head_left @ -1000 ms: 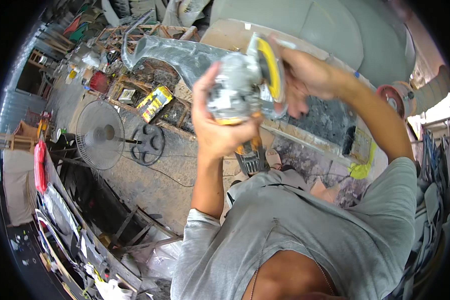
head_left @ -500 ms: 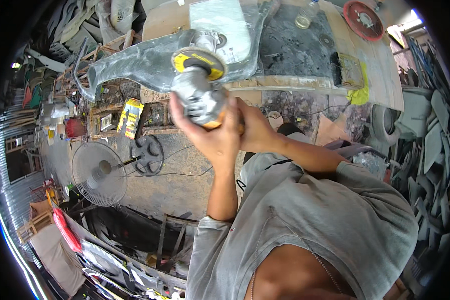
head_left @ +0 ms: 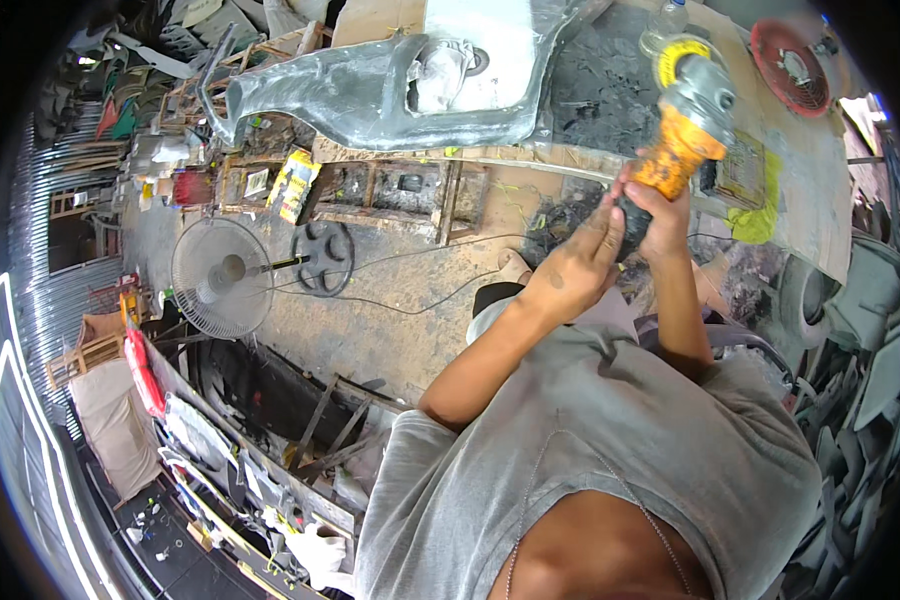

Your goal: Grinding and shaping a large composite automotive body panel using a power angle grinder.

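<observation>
Our right grip (head_left: 666,228) is clasping the grinder (head_left: 682,145), probably for balance; our left grip (head_left: 572,272) is touching its tail (head_left: 630,222), closure unclear.

The angle grinder (head_left: 685,135) is smudged orange plastic with a shiny metal gear head (head_left: 700,96). The grey moulded panel (head_left: 315,98) looks smooth, chalky; the wooden frame (head_left: 450,200), rough. Left, corrugated metal sheeting (head_left: 48,205); near, a matt cloth T-shirt (head_left: 595,440).

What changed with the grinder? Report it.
The grinder swung rightward, from by the grey panel toward the table's right part. The left hand moved from its metal head toward its rear; the right hand, earlier by the disc, now grips it. Panel and fan stayed put.
</observation>
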Demonstrator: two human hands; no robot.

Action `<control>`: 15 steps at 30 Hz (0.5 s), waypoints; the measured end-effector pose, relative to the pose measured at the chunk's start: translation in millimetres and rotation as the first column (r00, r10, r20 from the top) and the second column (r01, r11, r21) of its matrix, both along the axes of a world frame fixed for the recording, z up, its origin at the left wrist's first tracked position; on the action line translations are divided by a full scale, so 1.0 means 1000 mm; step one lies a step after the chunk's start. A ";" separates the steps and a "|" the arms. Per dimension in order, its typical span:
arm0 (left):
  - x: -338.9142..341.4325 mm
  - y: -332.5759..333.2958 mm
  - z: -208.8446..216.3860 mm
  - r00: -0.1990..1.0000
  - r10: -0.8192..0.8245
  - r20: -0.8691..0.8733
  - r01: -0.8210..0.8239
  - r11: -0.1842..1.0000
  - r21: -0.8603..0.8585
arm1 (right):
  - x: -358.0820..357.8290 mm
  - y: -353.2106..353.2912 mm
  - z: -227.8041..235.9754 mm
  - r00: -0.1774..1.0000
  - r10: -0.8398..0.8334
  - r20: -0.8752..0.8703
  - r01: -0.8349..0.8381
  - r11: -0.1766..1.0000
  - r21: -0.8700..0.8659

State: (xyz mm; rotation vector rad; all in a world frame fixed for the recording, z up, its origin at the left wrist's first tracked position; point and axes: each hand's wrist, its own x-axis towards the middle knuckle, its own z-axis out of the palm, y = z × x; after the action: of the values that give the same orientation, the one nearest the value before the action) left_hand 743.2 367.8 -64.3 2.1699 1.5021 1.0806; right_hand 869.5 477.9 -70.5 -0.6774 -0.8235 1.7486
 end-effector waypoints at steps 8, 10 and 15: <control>0.036 0.019 -0.030 0.973 -0.229 0.035 0.231 0.959 -0.165 | 0.073 -0.014 -0.043 0.979 -0.155 -0.134 0.102 0.937 -0.334; 0.041 0.023 -0.036 0.956 -0.245 0.163 0.262 0.960 -0.093 | 0.091 -0.027 -0.060 0.966 -0.192 -0.175 0.124 0.933 -0.338; 0.038 0.017 -0.026 0.916 -0.300 0.267 0.358 0.912 -0.201 | 0.099 -0.053 -0.059 0.956 -0.236 -0.175 0.168 0.928 -0.332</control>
State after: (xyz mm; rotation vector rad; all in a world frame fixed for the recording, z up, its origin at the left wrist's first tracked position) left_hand 781.1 385.1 -89.9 1.9564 1.0531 0.9357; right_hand 968.8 425.1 -129.5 -0.7408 -0.3165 1.7396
